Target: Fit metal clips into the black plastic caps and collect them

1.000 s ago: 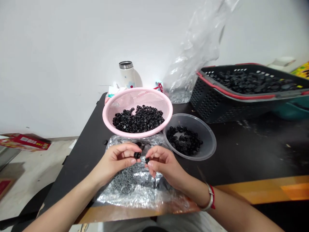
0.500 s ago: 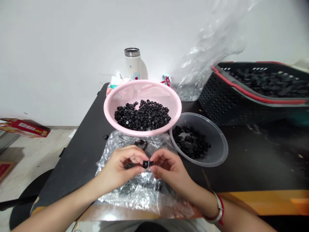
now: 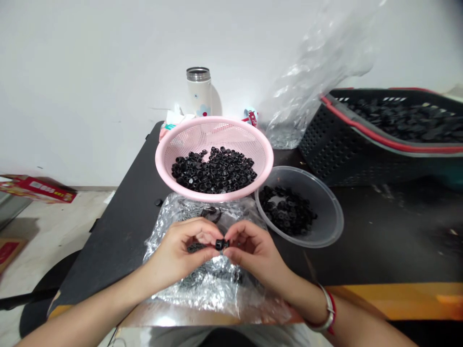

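My left hand [image 3: 180, 253] and my right hand [image 3: 253, 253] meet over a crinkled clear plastic bag [image 3: 213, 289] at the table's near edge. Both pinch one small black plastic part [image 3: 219, 244] between fingertips and thumbs. The bag holds a pile of small dark metal pieces. Just beyond the hands stands a pink mesh basket [image 3: 173, 144] heaped with small black ring-shaped parts [image 3: 215, 171]. To its right sits a clear plastic bowl [image 3: 327, 217] with more black parts [image 3: 287, 209].
A large black crate with red rim [image 3: 325, 140] full of black parts stands at the back right, a big clear bag [image 3: 307, 86] rising beside it. A steel-topped bottle [image 3: 198, 91] stands by the wall. A red box [image 3: 39, 189] lies on the floor at left.
My hands were apart, each holding a black piece; they have come together and now pinch one joined piece between them. The view shifted slightly.
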The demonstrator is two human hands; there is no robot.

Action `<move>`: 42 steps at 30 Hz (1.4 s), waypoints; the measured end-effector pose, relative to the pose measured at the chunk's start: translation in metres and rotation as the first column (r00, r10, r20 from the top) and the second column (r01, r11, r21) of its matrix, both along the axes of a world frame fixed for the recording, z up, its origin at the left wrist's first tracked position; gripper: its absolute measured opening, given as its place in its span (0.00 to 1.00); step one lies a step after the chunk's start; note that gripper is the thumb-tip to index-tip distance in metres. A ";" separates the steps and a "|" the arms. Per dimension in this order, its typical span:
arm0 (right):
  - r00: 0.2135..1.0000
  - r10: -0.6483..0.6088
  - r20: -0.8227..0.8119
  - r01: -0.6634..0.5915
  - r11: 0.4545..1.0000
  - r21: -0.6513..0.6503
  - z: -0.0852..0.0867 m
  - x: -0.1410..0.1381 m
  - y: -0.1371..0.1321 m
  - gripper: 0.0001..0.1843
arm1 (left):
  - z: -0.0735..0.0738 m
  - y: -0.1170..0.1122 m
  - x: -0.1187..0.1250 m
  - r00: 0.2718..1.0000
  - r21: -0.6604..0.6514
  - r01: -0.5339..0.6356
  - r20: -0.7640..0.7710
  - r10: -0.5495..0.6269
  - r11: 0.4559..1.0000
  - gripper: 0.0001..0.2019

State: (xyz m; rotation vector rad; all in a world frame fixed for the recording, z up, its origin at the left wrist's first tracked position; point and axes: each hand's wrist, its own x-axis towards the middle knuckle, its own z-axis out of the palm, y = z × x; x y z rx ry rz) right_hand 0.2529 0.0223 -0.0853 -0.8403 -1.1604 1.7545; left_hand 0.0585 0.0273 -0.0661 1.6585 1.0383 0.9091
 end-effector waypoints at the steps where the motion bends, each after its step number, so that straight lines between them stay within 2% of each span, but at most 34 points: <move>1: 1.000 -0.007 0.006 0.007 1.000 0.012 -0.001 0.000 0.000 0.15 | -0.001 0.000 0.000 1.000 -0.018 -0.002 0.010 0.002 1.000 0.05; 8: 0.996 -0.049 0.076 0.041 0.994 0.100 -0.005 0.001 -0.001 0.13 | -0.009 -0.003 0.005 0.987 -0.217 0.039 0.163 -0.003 0.975 0.07; 13: 0.995 -0.059 0.079 0.046 0.987 0.155 -0.004 0.001 -0.001 0.10 | -0.009 -0.004 0.007 0.982 -0.196 0.034 0.189 0.004 0.980 0.07; 21: 0.999 -0.050 0.005 0.049 0.995 0.089 -0.004 0.000 -0.002 0.12 | -0.006 -0.005 0.009 0.976 -0.150 0.011 0.219 0.023 0.989 0.05; 27: 0.996 -0.082 0.036 0.072 0.972 0.225 -0.005 0.001 -0.001 0.13 | -0.005 -0.007 0.008 0.958 -0.224 0.025 0.285 0.040 0.974 0.06; 31: 0.982 -0.161 0.100 0.107 0.905 0.411 -0.001 0.005 0.001 0.11 | -0.008 -0.005 0.006 0.919 -0.322 0.103 0.394 0.034 0.941 0.07; 34: 0.968 -0.193 0.159 0.055 0.783 0.620 0.002 0.009 0.001 0.13 | -0.008 -0.004 0.006 0.876 -0.403 0.188 0.481 0.032 0.896 0.08; 37: 0.955 -0.214 0.207 -0.010 0.673 0.740 0.003 0.011 0.000 0.16 | -0.008 -0.004 0.005 0.865 -0.454 0.206 0.499 0.056 0.867 0.08; 39: 0.947 -0.231 0.222 -0.019 0.653 0.757 0.003 0.011 -0.001 0.16 | -0.008 -0.004 0.005 0.875 -0.479 0.189 0.478 0.074 0.857 0.08; 42: 0.945 -0.242 0.221 -0.005 0.664 0.748 0.004 0.010 0.000 0.14 | -0.009 -0.005 0.005 0.882 -0.512 0.214 0.468 0.061 0.832 0.11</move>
